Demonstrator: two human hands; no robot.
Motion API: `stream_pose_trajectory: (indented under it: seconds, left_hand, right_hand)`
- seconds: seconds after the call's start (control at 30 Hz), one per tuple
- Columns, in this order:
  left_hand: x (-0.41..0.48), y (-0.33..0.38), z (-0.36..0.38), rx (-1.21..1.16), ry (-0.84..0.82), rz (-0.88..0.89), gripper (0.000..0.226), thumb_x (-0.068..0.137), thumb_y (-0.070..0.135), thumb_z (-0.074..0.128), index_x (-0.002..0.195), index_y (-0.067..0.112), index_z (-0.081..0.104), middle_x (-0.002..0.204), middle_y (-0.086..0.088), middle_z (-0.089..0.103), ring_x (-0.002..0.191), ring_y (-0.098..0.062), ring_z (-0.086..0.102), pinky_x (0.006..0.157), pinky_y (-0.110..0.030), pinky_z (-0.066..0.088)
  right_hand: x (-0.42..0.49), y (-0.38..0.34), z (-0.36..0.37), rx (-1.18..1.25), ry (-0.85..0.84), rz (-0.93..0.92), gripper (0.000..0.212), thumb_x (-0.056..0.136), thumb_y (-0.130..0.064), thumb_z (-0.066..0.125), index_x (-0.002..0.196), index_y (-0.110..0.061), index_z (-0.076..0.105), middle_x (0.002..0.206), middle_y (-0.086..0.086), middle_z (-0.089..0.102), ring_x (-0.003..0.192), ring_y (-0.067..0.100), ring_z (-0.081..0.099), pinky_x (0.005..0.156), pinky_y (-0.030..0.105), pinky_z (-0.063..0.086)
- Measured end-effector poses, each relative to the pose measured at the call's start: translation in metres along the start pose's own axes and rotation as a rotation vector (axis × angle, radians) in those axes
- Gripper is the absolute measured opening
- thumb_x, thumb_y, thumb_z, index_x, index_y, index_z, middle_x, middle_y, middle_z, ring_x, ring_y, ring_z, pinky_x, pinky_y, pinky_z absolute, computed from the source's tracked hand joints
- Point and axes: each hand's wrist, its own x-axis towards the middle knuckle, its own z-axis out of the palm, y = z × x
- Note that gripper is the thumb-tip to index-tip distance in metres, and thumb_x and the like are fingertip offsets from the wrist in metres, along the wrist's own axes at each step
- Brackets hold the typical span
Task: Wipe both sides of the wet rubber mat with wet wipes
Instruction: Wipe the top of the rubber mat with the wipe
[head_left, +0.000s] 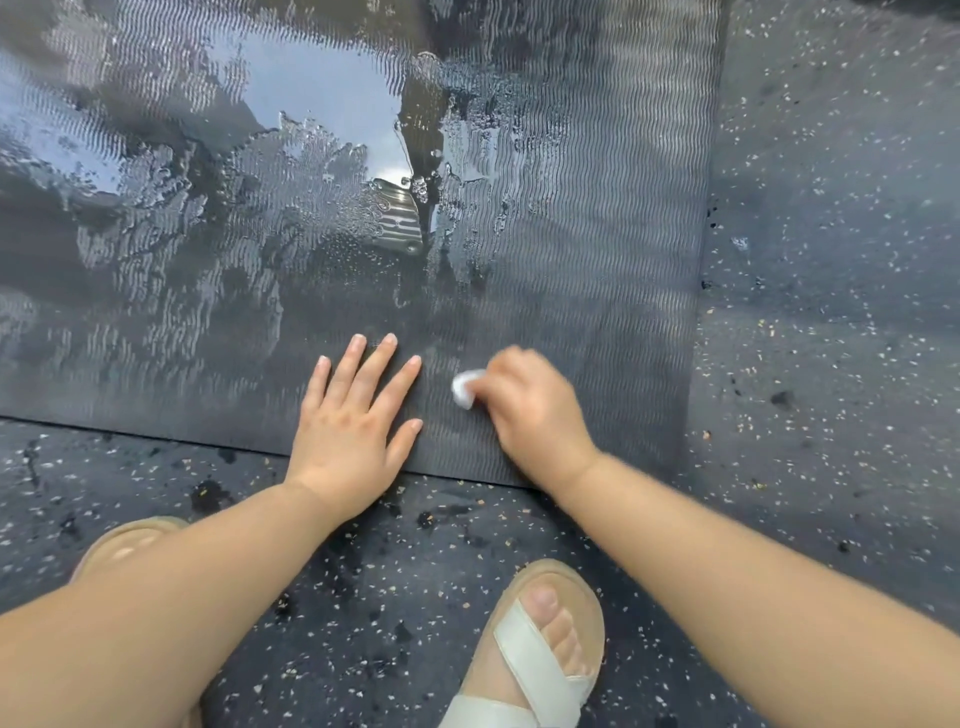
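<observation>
The right hand (535, 410) is curled round a small bunched wet wipe (464, 388) and presses it onto the rubber mat (571, 234). The hand is blurred, so it is probably rubbing. The left hand (353, 431) lies flat just beside the wipe, fingers straight and spread, gripping nothing and pinning the mat down.

The mat lies on the speckled floor (805, 364), its near edge under both wrists. The wad is small for such a wide ribbed surface. Opening it out, pressing firmly and following the wavy ribs should lift more.

A puddle (311, 104) sits well beyond the fingertips and will likely soak the wipe quickly. Pale grit on the floor beside the right hand could be dragged onto the mat. A sandal (535, 665) stands close behind the wrists.
</observation>
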Motion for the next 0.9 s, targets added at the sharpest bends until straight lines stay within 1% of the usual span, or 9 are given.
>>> stream_pose_trajectory:
  seconds: [0.13,0.2,0.27,0.33,0.47,0.53,0.67,0.8,0.9]
  left_hand:
    - [-0.001,0.000,0.000,-0.009,0.000,-0.003,0.066,0.088,0.052,0.019,0.146,0.023,0.030,0.156,-0.005,0.021,0.145,-0.029,0.013,0.117,-0.047,0.006]
    - [0.000,-0.001,-0.001,-0.012,0.003,-0.007,0.063,0.089,0.050,0.027,0.146,0.024,0.029,0.157,-0.003,0.018,0.145,-0.027,0.010,0.117,-0.045,0.002]
    - [0.000,-0.002,0.000,-0.018,0.012,-0.001,0.062,0.089,0.047,0.033,0.147,0.024,0.028,0.157,-0.003,0.017,0.146,-0.027,0.009,0.117,-0.044,0.000]
    - [0.001,-0.003,0.000,-0.008,0.016,0.006,0.058,0.094,0.045,0.039,0.147,0.026,0.027,0.157,-0.002,0.015,0.146,-0.026,0.007,0.117,-0.042,-0.002]
    - [0.002,-0.004,-0.001,0.015,-0.018,-0.003,0.061,0.095,0.043,0.042,0.149,0.029,0.019,0.159,0.002,0.006,0.146,-0.022,-0.002,0.116,-0.038,-0.008]
    - [0.002,-0.004,-0.002,0.008,-0.028,-0.006,0.061,0.095,0.042,0.042,0.149,0.029,0.018,0.159,0.002,0.006,0.146,-0.022,-0.002,0.116,-0.039,-0.007]
    - [0.002,-0.001,-0.004,-0.014,-0.027,-0.010,0.061,0.094,0.038,0.048,0.148,0.028,0.023,0.158,0.002,0.010,0.146,-0.023,0.001,0.117,-0.040,-0.004]
    - [0.001,0.003,-0.005,-0.025,-0.015,-0.030,0.061,0.093,0.035,0.051,0.148,0.027,0.025,0.158,0.002,0.011,0.146,-0.023,0.003,0.117,-0.041,-0.002]
    - [0.003,0.004,-0.007,0.027,-0.059,-0.049,0.062,0.096,0.041,0.042,0.150,0.031,0.013,0.159,0.006,0.000,0.146,-0.019,-0.007,0.116,-0.038,-0.006]
  right_hand:
    - [-0.053,-0.014,0.005,0.014,-0.198,-0.163,0.018,0.085,-0.010,0.054,0.084,-0.016,0.071,0.075,0.003,0.058,0.063,0.024,0.053,0.056,0.031,0.043]
    - [-0.038,-0.004,0.001,-0.022,-0.217,-0.260,0.020,0.085,-0.012,0.053,0.083,-0.018,0.072,0.075,0.004,0.060,0.062,0.024,0.055,0.056,0.029,0.042]
    - [-0.004,0.010,-0.006,-0.038,-0.171,-0.267,0.014,0.080,-0.007,0.062,0.081,-0.016,0.074,0.072,0.009,0.060,0.061,0.026,0.056,0.055,0.031,0.043]
    - [0.043,0.031,-0.014,-0.065,-0.072,-0.148,0.012,0.078,-0.005,0.067,0.082,-0.014,0.075,0.073,0.015,0.058,0.067,0.031,0.057,0.058,0.036,0.044]
    - [0.118,0.072,-0.029,-0.131,0.107,0.209,0.020,0.091,-0.017,0.057,0.100,-0.007,0.071,0.098,0.020,0.057,0.094,0.034,0.055,0.075,0.039,0.040]
    - [0.122,0.074,-0.028,-0.146,0.138,0.264,0.022,0.093,-0.018,0.055,0.101,-0.003,0.069,0.102,0.021,0.056,0.096,0.034,0.055,0.078,0.040,0.039]
    - [0.070,0.035,-0.013,-0.049,0.120,0.085,0.010,0.083,-0.003,0.062,0.080,-0.005,0.071,0.079,0.021,0.056,0.073,0.036,0.057,0.061,0.039,0.046]
    - [-0.008,-0.005,0.004,0.059,-0.143,-0.162,0.013,0.076,-0.001,0.065,0.077,-0.013,0.070,0.068,0.009,0.053,0.059,0.027,0.052,0.052,0.031,0.045]
    - [-0.019,-0.001,0.002,0.039,-0.306,-0.372,0.010,0.076,-0.005,0.070,0.081,-0.015,0.071,0.070,0.006,0.056,0.059,0.024,0.052,0.054,0.029,0.044]
